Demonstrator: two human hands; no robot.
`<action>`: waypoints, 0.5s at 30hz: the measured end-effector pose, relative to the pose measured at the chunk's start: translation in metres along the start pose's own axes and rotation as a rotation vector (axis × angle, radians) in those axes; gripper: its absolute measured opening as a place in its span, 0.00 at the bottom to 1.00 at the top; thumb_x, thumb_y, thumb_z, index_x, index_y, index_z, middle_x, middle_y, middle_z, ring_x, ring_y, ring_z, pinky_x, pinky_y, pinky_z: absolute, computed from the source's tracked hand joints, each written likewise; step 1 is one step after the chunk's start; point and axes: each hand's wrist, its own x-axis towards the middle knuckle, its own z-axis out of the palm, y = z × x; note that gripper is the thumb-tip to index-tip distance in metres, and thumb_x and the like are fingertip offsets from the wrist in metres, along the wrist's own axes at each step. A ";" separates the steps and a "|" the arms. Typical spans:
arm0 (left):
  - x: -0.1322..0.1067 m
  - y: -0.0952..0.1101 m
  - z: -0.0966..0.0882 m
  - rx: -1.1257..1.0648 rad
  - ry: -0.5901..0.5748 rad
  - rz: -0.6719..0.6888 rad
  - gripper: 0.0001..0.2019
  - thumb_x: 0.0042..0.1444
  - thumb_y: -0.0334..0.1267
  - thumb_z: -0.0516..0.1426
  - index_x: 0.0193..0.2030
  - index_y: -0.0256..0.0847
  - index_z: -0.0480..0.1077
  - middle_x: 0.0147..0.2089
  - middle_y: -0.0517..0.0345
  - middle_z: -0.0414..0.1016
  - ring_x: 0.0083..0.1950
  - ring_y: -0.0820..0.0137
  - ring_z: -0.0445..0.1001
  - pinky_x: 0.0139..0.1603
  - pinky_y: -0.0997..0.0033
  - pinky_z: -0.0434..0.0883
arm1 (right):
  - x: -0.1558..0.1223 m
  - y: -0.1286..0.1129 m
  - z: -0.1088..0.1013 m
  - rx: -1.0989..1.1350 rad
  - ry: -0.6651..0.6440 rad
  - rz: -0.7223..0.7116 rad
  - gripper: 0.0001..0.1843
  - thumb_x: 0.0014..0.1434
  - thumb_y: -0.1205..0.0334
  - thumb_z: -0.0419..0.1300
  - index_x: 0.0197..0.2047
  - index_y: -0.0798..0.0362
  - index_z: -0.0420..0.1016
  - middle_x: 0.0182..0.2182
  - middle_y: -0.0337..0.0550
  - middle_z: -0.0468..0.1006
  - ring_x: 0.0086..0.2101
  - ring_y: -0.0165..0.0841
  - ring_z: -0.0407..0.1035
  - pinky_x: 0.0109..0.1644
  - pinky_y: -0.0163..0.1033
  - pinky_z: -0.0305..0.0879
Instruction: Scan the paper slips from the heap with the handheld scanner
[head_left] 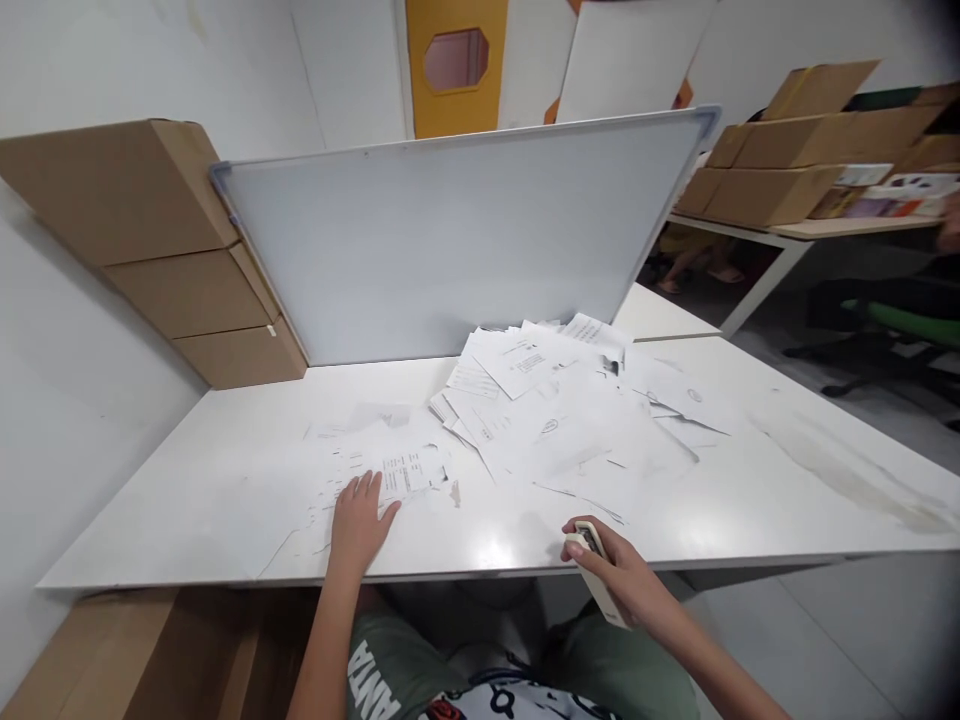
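My left hand (358, 522) lies flat with its fingers stretched out on a printed paper sheet (409, 472) at the left of the table. Over the table's front edge, my right hand (619, 567) is wrapped round a cream-coloured stapler (600, 588), whose jaw end points away from me. To the right of the printed sheet, a loose pile of white papers (555, 400) spreads across the middle of the table. Some of these sheets carry print and small stamps. The left sheet's edges blend into the white tabletop and are hard to make out.
A whiteboard (450, 240) leans upright behind the papers on the white table (787, 480). Stacked cardboard boxes (172, 210) stand at its left end. Another table at the right bears more cardboard boxes (780, 195). A green-seated chair (907, 325) and a person's feet (697, 280) show beyond.
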 end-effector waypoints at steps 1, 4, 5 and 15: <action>0.003 0.005 -0.001 0.021 -0.001 -0.011 0.28 0.62 0.49 0.50 0.63 0.32 0.60 0.61 0.42 0.65 0.61 0.50 0.62 0.60 0.51 0.63 | -0.004 0.001 -0.003 0.003 0.053 0.005 0.26 0.53 0.37 0.57 0.43 0.50 0.65 0.32 0.44 0.75 0.35 0.41 0.68 0.38 0.41 0.60; 0.014 0.015 -0.004 0.118 -0.029 0.031 0.27 0.63 0.46 0.50 0.64 0.30 0.58 0.55 0.41 0.70 0.51 0.54 0.69 0.50 0.57 0.69 | -0.016 0.006 -0.012 0.069 0.207 0.032 0.26 0.50 0.37 0.59 0.41 0.51 0.67 0.30 0.44 0.75 0.31 0.40 0.68 0.34 0.41 0.61; 0.016 0.017 -0.005 0.159 -0.037 0.060 0.25 0.64 0.43 0.49 0.63 0.30 0.59 0.52 0.42 0.72 0.47 0.56 0.70 0.46 0.59 0.71 | -0.019 0.007 -0.015 0.097 0.250 0.041 0.26 0.49 0.37 0.59 0.40 0.51 0.68 0.30 0.44 0.76 0.31 0.40 0.68 0.33 0.41 0.61; 0.009 0.027 -0.027 0.280 0.117 0.165 0.16 0.55 0.18 0.45 0.38 0.32 0.72 0.28 0.52 0.70 0.29 0.64 0.71 0.31 0.66 0.68 | -0.037 0.034 -0.021 0.366 0.457 0.104 0.26 0.48 0.36 0.61 0.35 0.52 0.70 0.28 0.43 0.73 0.25 0.35 0.65 0.30 0.38 0.62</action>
